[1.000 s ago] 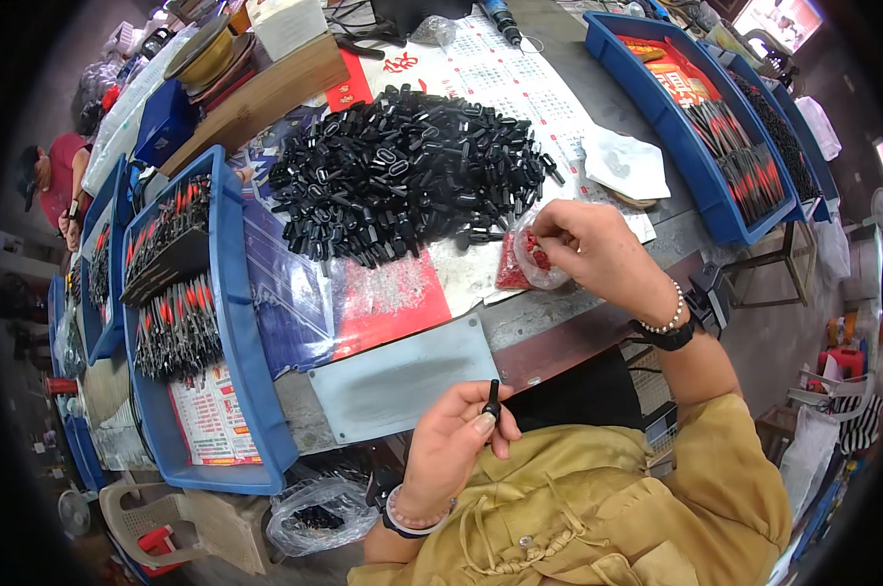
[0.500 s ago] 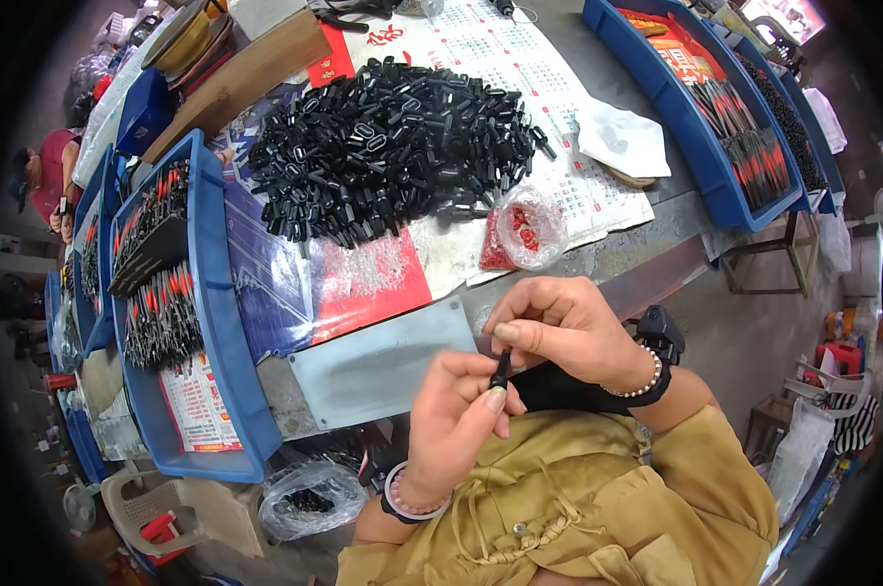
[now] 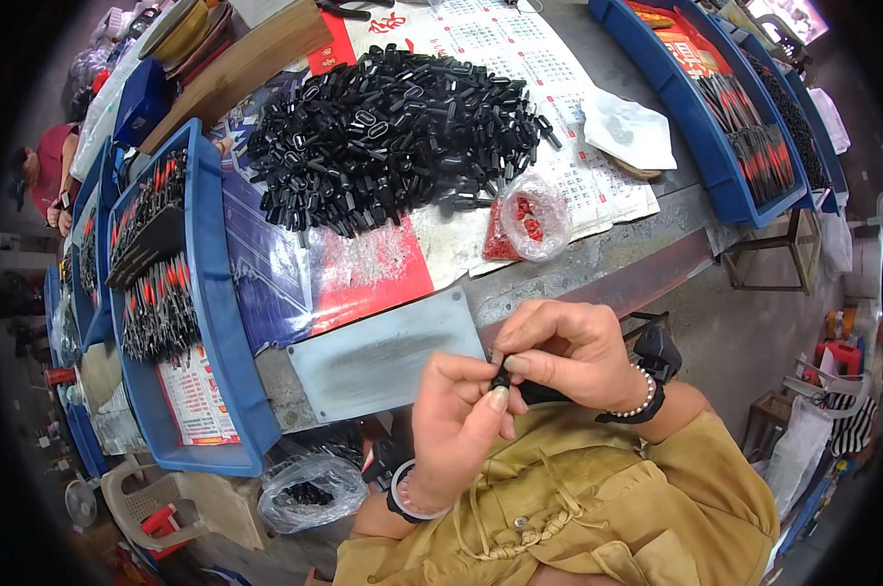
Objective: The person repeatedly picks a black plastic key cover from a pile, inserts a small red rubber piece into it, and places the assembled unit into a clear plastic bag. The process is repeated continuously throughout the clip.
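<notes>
— Left hand (image 3: 458, 410), quick?
— From my end, fingers clamped on a small black part (image 3: 501, 376); it's just off the near edge of the table (image 3: 549, 283), close to the wearer's body.
— Right hand (image 3: 570, 356)?
— Fingers closed together at the part's upper end; I can't tell what sits between them, tips hide it.
— Near edge?
— Pale blue plate (image 3: 388, 359) along it, left of the hands; clear bag (image 3: 551, 223) farther in, mouth open, red pieces (image 3: 529, 220) inside.
— Beyond?
— Big pile (image 3: 392, 137) of black parts, well in from the near edge, touching or nearly touching the bag, can't tell; blue tray (image 3: 241, 366) toward the left edge, another tray (image 3: 651, 83) toward the right edge, both holding dark pieces with red-orange bits.
</notes>
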